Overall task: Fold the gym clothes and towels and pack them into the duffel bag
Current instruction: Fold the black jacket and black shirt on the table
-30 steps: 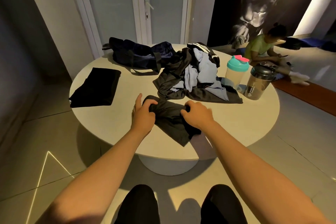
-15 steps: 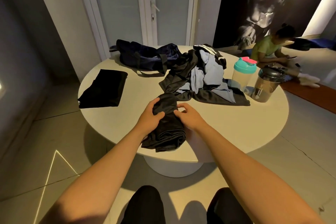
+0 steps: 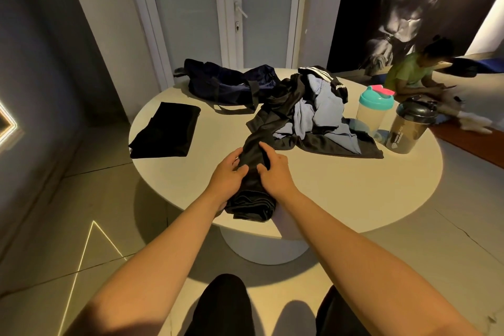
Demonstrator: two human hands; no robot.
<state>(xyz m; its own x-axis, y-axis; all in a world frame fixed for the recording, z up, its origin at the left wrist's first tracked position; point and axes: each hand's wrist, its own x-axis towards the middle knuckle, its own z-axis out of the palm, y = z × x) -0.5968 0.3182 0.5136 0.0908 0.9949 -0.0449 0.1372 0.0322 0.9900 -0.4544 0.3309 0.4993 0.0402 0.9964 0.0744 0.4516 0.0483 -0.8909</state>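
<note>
Left hand (image 3: pixel 225 173), right hand (image 3: pixel 275 172) grip garment (image 3: pixel 253 200) (bunched).

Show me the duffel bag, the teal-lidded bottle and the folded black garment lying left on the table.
duffel bag (image 3: pixel 218 82): head view, its dark blue side.
teal-lidded bottle (image 3: pixel 376 99): head view, the teal lid.
folded black garment (image 3: pixel 166 131): head view, middle of its top layer.

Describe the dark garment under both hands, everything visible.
The dark garment is black, slightly shiny thin fabric, folded into a narrow bundle with stacked layers showing at its near end. It lies lengthwise at the near edge of the round table, far end meeting the clothes pile. The left hand grips its left side, the right hand its right.
</note>
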